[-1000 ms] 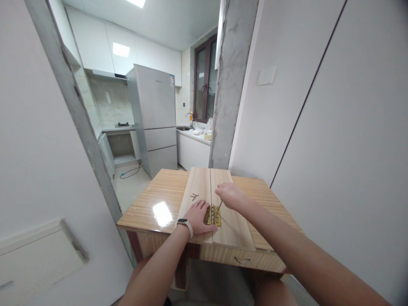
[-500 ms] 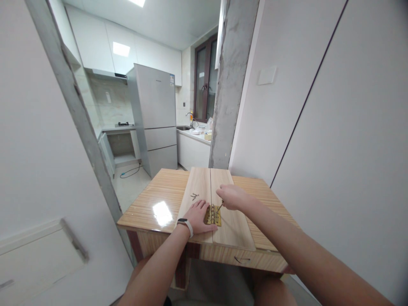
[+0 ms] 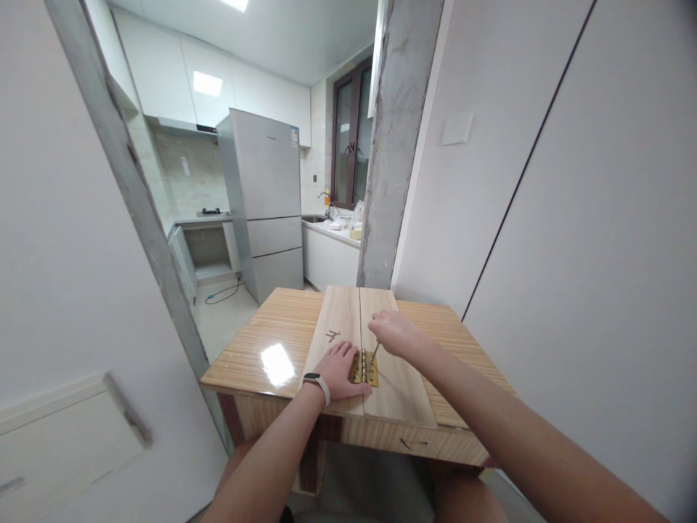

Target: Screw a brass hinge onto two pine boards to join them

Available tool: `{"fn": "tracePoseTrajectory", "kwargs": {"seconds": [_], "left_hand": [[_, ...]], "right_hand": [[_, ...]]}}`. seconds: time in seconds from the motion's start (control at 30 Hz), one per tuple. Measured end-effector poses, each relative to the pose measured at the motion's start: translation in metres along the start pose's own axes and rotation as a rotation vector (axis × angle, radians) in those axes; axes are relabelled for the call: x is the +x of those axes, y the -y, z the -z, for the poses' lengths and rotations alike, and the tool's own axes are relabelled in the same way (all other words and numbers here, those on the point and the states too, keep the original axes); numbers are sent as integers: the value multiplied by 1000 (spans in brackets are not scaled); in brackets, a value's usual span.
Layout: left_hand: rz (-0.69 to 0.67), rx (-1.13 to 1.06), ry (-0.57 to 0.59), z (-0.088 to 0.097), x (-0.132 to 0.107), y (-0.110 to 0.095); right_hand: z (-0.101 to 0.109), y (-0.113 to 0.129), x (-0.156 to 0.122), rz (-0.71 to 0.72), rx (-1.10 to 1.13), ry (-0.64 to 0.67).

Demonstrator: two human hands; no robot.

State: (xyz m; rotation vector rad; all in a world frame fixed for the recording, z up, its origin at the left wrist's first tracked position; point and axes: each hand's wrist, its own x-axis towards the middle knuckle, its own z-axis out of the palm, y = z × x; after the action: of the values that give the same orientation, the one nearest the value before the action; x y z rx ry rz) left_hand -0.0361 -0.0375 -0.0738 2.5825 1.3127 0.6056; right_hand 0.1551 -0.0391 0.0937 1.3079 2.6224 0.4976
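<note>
Two pale wooden boards [image 3: 400,396] lie side by side on a small table, with a brass hinge [image 3: 372,375] across the seam between them. My left hand [image 3: 340,372] rests flat on the left board, fingers spread, partly covering the hinge's left leaf. Above the right leaf, my right hand [image 3: 393,333] is closed around a screwdriver [image 3: 375,353]; its handle is hidden in the fist. The thin shaft slants down to the hinge's right leaf. Several screws [image 3: 332,335] lie loose on the left board, beyond my left hand.
The glossy wood-grain table [image 3: 272,319] has a drawer with a handle [image 3: 414,444] at its front. A grey fridge [image 3: 272,174] stands behind, beside a sink counter [image 3: 332,250]. White panels [image 3: 588,240] rise close on the right and left. A cable [image 3: 222,294] lies on the floor.
My right hand has shifted and turned slightly around the screwdriver. My left hand, the hinge and the boards stay in place.
</note>
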Motion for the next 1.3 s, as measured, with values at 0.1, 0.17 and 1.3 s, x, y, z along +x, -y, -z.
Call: {"fn": "tracePoseTrajectory", "kwargs": {"seconds": [0.1,0.17,1.3], "left_hand": [[-5,8,-5,1,0,0],[-5,13,-4,1,0,0],[-17,32,-15,-6,1,5]], "right_hand": [[-2,-1,0,-7,2,12],[-3,-1,0,-21,3,43],[8,0,-3,-77,62,158]]}}
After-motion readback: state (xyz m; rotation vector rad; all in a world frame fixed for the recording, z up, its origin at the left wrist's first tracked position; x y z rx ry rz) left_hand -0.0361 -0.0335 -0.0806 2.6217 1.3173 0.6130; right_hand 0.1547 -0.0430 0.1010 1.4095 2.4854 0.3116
